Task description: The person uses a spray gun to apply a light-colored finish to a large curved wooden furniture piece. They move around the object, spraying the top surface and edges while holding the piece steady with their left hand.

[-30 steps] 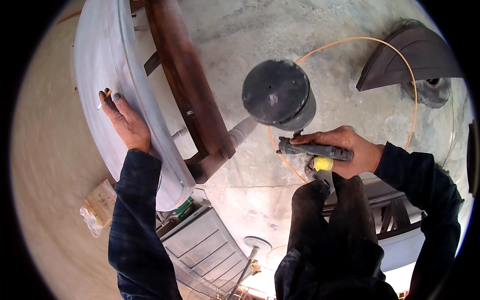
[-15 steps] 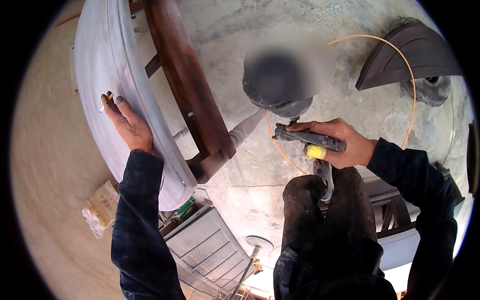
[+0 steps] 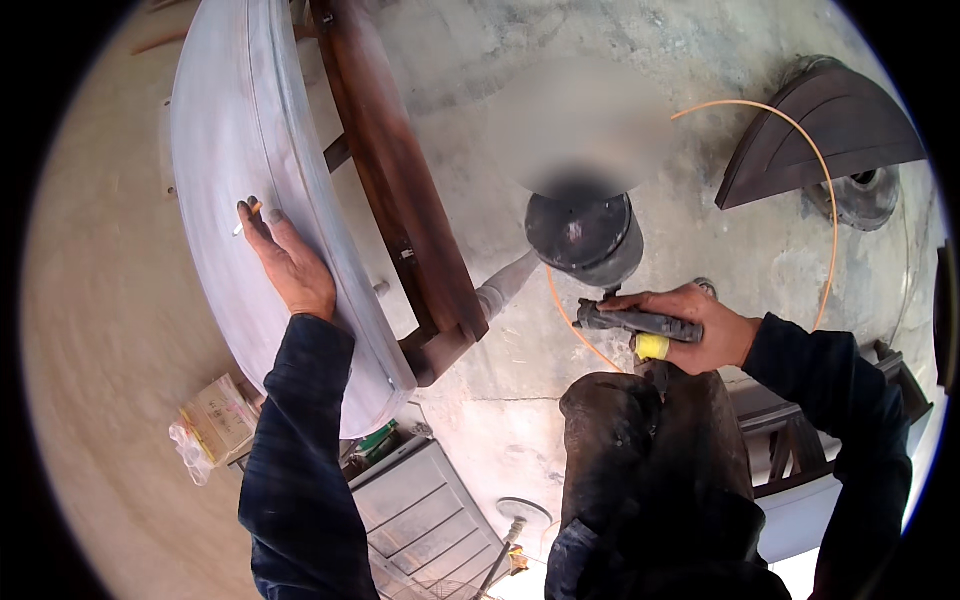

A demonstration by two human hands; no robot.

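Note:
My right hand (image 3: 690,328) is closed around the grip of a dark spray gun (image 3: 640,318), held in front of my knees. A black paint cup (image 3: 582,235) is attached to the gun, and its upper part fades into a blurred patch. Yellow tape (image 3: 652,347) shows beside the fingers. My left hand (image 3: 295,268) rests on a long, curved, whitish-grey wooden panel (image 3: 235,130). A lit-looking white cigarette with an orange end (image 3: 250,218) is pinched between its fingers; whether it burns I cannot tell.
A reddish-brown wooden frame (image 3: 385,150) runs alongside the panel. An orange hose (image 3: 830,190) loops over the concrete floor. At far right a dark half-round board (image 3: 820,130) leans on a round base (image 3: 870,200). A cardboard box (image 3: 218,415) and a grey slatted panel (image 3: 430,500) lie nearer.
The whole scene has shifted slightly right and down in the picture. The spray gun's cup shows lower and from a different angle. Both hands keep their hold.

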